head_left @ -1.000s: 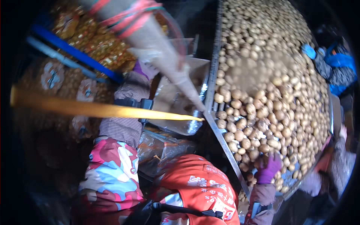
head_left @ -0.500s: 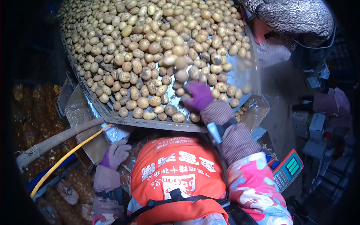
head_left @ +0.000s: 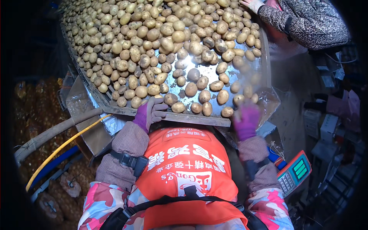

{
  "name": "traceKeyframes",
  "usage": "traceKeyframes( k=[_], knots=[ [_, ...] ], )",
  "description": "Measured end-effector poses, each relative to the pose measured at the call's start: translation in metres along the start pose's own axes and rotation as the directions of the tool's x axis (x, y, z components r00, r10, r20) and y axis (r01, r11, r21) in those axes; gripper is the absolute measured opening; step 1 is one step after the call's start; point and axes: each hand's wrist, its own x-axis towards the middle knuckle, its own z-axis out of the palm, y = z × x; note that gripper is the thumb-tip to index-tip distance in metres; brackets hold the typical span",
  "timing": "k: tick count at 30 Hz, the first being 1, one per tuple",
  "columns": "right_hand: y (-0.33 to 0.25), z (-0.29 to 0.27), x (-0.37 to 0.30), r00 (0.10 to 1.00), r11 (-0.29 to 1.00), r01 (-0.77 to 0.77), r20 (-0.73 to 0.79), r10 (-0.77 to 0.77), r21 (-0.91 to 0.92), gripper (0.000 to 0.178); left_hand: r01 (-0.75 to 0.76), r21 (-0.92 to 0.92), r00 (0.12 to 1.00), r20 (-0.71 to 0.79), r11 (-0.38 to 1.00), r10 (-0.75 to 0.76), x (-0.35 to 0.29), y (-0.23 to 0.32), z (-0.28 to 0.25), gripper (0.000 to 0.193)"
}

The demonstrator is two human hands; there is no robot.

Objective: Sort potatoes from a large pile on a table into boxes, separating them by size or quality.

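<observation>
Many potatoes [head_left: 130, 34] cover a metal sorting table [head_left: 180, 117] in front of me; bare shiny metal shows among the looser ones toward the near right. My left hand [head_left: 154, 112], in a purple and grey glove, rests at the table's front rim beside the nearest potatoes. Its fingers are spread to the right, and I see nothing held in them. In a purple glove smeared by motion, my right hand [head_left: 247, 119] is by the table's near right corner, just below some blurred potatoes [head_left: 245, 92]. Its fingers are too blurred to read.
At the far right a co-worker's patterned sleeve [head_left: 306, 25] and gloved hand [head_left: 252, 4] reach the table edge. Cardboard [head_left: 269, 105] hangs at the right corner, above a scale [head_left: 294, 175]. On the left are a grey pole [head_left: 57, 130], a yellow hose [head_left: 69, 141] and net bags [head_left: 40, 111].
My right hand has moved from among the potatoes to the right corner. My left hand has risen onto the front rim. More bare metal shows, and the co-worker's hand has come into view.
</observation>
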Motion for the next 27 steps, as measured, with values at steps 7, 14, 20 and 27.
traceKeyframes(
  k=[7, 14, 20, 27],
  knots=[
    [-0.074, 0.068, 0.045, 0.987, 0.955, 0.159, -0.032, -0.156, 0.250, 0.053, 0.031, 0.007, 0.998, 0.045, 0.999, -0.031, 0.014, 0.006, 0.001, 0.058],
    [-0.078, 0.032, 0.073, 0.979, 0.821, 0.055, 0.133, -0.157, 0.569, 0.055, 0.098, -0.331, 0.970, 0.241, 0.939, -0.016, 0.000, -0.013, 0.013, 0.057],
    [-0.073, 0.009, 0.127, 0.950, 0.686, 0.313, -0.229, -0.214, 0.657, 0.041, 0.407, -0.663, 0.849, 0.529, 0.629, 0.009, 0.000, -0.049, 0.049, 0.040],
    [-0.032, 0.051, 0.195, 0.957, 0.944, 0.031, -0.282, 0.066, 0.328, 0.041, -0.616, 0.331, 0.788, 0.246, 0.715, 0.565, -0.006, -0.064, 0.032, 0.024]
  ],
)
